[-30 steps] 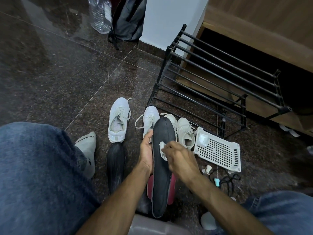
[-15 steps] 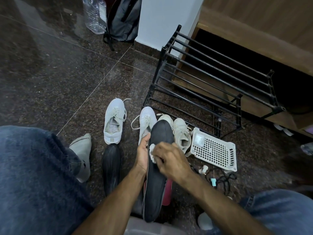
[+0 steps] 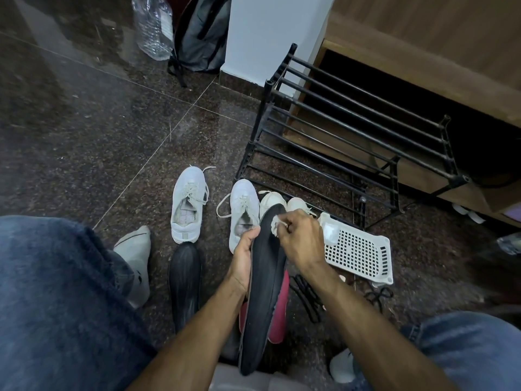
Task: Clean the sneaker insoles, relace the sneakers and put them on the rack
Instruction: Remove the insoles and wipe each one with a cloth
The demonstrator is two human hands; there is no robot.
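Note:
A long black insole (image 3: 263, 280) stands tilted between my knees. My left hand (image 3: 244, 251) grips its left edge near the toe. My right hand (image 3: 300, 238) pinches a small white wipe (image 3: 275, 222) against the insole's toe end. A second black insole (image 3: 184, 273) lies on the floor to the left. A red insole (image 3: 280, 311) shows behind the held one. Two white sneakers (image 3: 188, 204) (image 3: 243, 211) lie on the floor with loose laces. Another white pair (image 3: 272, 200) is partly hidden behind my hands. The black rack (image 3: 338, 136) stands at the back right.
A white perforated basket (image 3: 358, 251) lies right of my hands, with black laces (image 3: 308, 299) beside it. My socked foot (image 3: 135, 258) rests at the left. A backpack (image 3: 201, 38) and a plastic bottle (image 3: 153, 26) lean at the back. A wooden cabinet (image 3: 423, 52) stands behind the rack.
My right hand has slid the wipe up the insole from its middle to the toe end. My left hand still grips the left edge.

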